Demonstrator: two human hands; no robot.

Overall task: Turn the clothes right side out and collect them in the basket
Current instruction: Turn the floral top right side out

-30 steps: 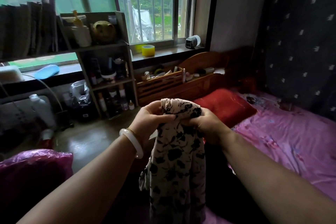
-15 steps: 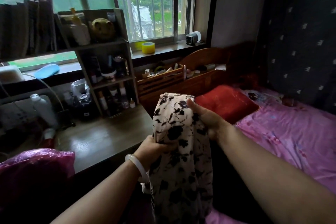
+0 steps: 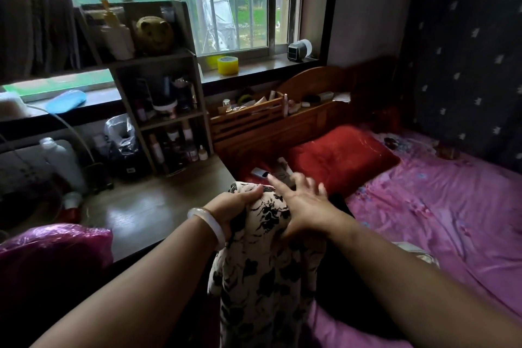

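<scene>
A cream garment with a black flower print (image 3: 262, 271) hangs in front of me between my forearms. My left hand (image 3: 236, 212), with a pale bangle at the wrist, grips its top edge with curled fingers. My right hand (image 3: 299, 206) lies against the garment's upper right side with its fingers spread and straight, blurred by motion. The lower part of the garment runs out of view at the bottom. No basket is in view.
A wooden desk (image 3: 147, 212) with a shelf of bottles (image 3: 169, 121) stands at the left below the window. At the lower left lies a shiny magenta bag (image 3: 50, 251). The bed with a pink sheet (image 3: 452, 220) and a red pillow (image 3: 339, 155) fills the right.
My right hand has let go of the garment's top and spread its fingers. My left hand has come back up to the top edge. The garment hangs lower in view.
</scene>
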